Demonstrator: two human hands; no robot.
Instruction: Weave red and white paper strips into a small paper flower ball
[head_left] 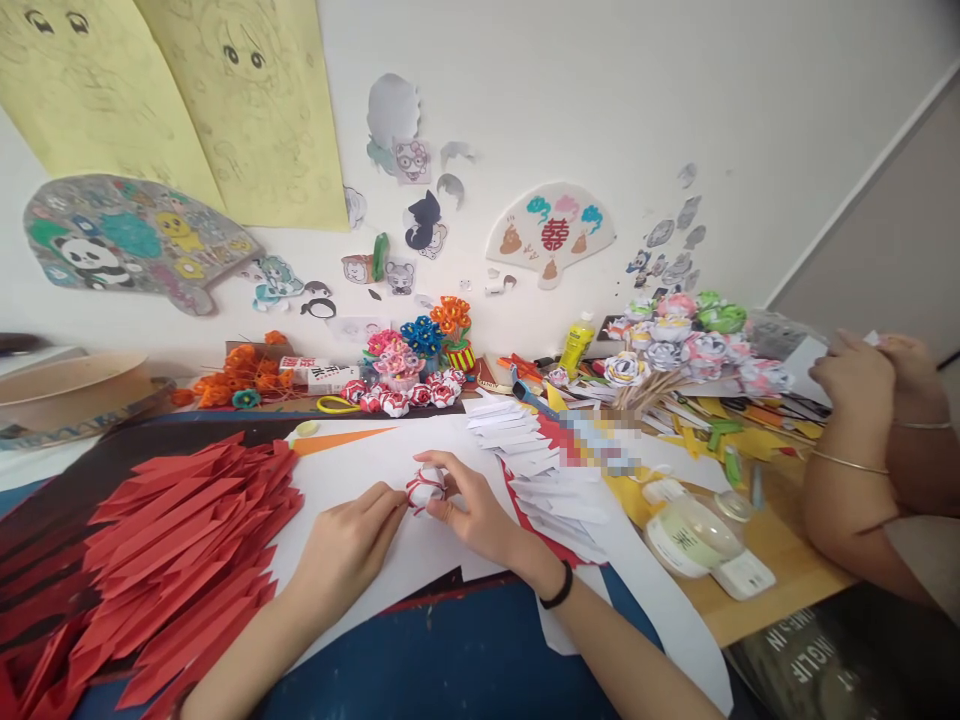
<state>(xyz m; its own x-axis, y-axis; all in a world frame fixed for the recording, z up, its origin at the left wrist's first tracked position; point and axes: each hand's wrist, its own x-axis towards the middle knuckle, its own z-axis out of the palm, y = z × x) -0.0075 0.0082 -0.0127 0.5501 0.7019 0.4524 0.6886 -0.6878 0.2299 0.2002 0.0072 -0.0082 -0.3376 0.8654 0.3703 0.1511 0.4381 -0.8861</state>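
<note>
Over the white paper sheet (pixel 345 450), a small white paper flower with red edges (pixel 425 487) is between my two hands. My right hand (pixel 480 510) grips its right side, with the thumb in front and the forefinger curved over the top. At the flower's lower left, the fingertips of my left hand (pixel 356 535) are pinched together against it. Whether a strip or stem lies in that pinch is hidden. Folded red paper strips (pixel 187 540) are heaped left of my left arm. White folded strips (pixel 540 480) lie in a stack beyond my right hand.
Finished red-and-white paper flowers (pixel 394 400) sit at the back. A bunch of paper flowers on sticks (pixel 682 345) lies at the back right, near a yellow bottle (pixel 577 343). A clear glue bottle (pixel 694 535) lies to the right. Another person's hands (pixel 862 370) hold white paper at the far right.
</note>
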